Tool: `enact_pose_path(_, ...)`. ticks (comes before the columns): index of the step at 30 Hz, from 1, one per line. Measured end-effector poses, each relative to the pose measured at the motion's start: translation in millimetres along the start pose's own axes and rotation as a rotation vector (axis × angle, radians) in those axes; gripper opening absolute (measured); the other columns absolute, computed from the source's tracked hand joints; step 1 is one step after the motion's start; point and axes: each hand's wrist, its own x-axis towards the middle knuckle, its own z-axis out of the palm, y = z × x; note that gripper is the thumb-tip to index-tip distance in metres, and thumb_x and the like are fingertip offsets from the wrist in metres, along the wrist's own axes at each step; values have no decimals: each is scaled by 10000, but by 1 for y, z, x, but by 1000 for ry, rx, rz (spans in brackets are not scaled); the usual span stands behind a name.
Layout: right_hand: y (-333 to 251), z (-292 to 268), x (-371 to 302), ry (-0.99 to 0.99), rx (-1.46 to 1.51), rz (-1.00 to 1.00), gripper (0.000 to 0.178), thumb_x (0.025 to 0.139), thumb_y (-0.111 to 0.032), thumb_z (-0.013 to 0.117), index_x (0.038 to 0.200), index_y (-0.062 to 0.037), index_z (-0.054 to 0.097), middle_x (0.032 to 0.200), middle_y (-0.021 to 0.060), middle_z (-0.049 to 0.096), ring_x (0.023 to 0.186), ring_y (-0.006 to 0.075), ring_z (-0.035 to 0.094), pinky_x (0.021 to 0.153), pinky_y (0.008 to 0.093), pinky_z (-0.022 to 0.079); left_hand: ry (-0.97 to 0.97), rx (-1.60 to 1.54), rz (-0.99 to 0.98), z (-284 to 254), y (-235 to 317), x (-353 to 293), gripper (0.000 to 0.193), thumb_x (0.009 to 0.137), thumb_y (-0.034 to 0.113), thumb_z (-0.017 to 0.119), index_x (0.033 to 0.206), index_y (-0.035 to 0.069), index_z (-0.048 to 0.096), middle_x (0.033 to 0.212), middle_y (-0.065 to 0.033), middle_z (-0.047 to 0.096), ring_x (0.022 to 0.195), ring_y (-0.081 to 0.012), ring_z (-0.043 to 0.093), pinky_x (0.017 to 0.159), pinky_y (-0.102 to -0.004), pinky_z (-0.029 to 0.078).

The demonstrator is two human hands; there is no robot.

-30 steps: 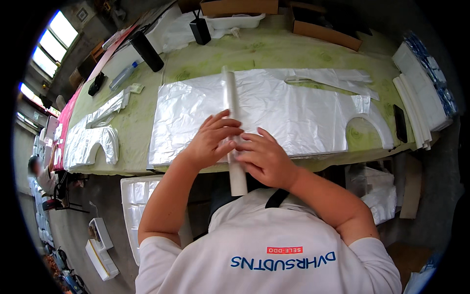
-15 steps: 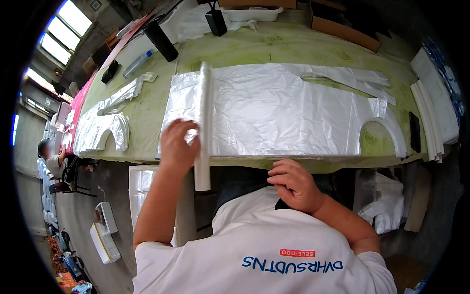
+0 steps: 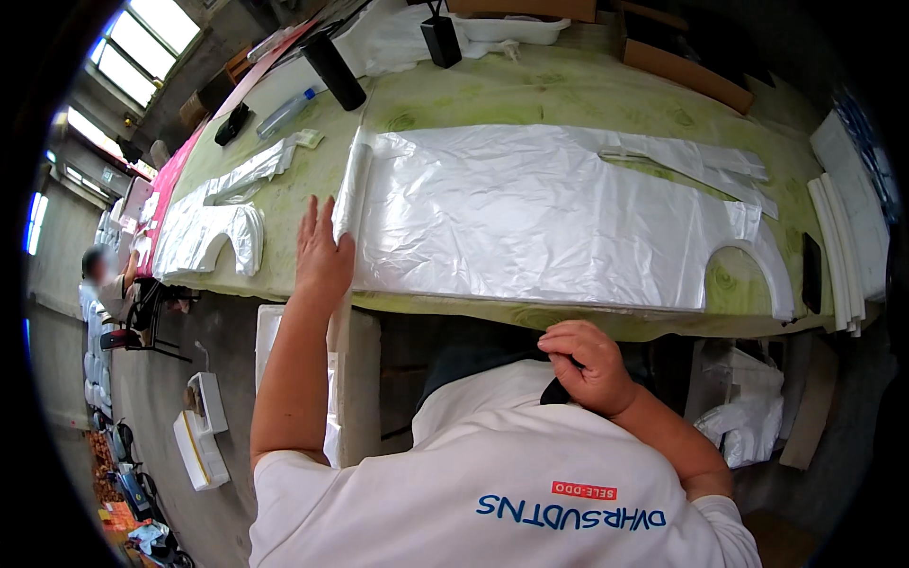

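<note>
A shiny white plastic gown (image 3: 530, 218) lies spread flat on the table, its sleeves pointing right. Along its left end runs a long pale translucent tube (image 3: 351, 189), which sticks out past the table's front edge. My left hand (image 3: 325, 256) rests against the tube's left side, fingers stretched out and apart, its palm side hidden. In front of the table edge, close to my body, my right hand (image 3: 589, 364) hovers with curled fingers. Nothing shows in it, and it touches neither gown nor tube.
Another folded plastic gown (image 3: 213, 237) lies at left. A black cylinder (image 3: 334, 73), a plastic bottle (image 3: 286, 114) and a black box (image 3: 440, 40) stand or lie behind. A phone (image 3: 811, 273) and white rolls (image 3: 836, 251) are at right. A person (image 3: 114, 284) sits far left.
My left hand and the tube have moved left, from over the gown to its left end. The left fingers went from curled to stretched out. My right hand stays curled near my body.
</note>
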Motion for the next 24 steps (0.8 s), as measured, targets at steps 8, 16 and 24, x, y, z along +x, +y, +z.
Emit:
enact_pose_path(8, -4, 1, 0, -13, 42, 33, 199, 836, 37, 673, 1012, -45, 715, 995, 117, 713, 916, 293, 677, 825, 359, 550, -195, 148, -353, 2, -37, 15, 902, 838, 475, 708, 1593, 181, 311, 1537, -197, 448, 1439, -347, 399, 1166, -460, 339)
enact_pose_path(16, -2, 3, -4, 11, 30, 58, 205, 855, 30, 669, 1040, -48, 712, 998, 115, 709, 913, 278, 672, 813, 341, 542, -166, -873, -380, -7, -18, -19, 667, 945, 257, 614, 1555, 157, 365, 1225, -152, 640, 1062, -268, 645, 896, -405, 539)
enact_pose_path(24, -8, 11, -4, -37, 464, 583, 276, 1000, -54, 590, 1273, -24, 607, 1125, 69, 676, 1026, 139, 633, 933, 291, 516, -530, -1752, -594, 30, 148, -90, 524, 998, 201, 485, 1502, 125, 362, 1188, -122, 581, 927, -212, 610, 759, -378, 561)
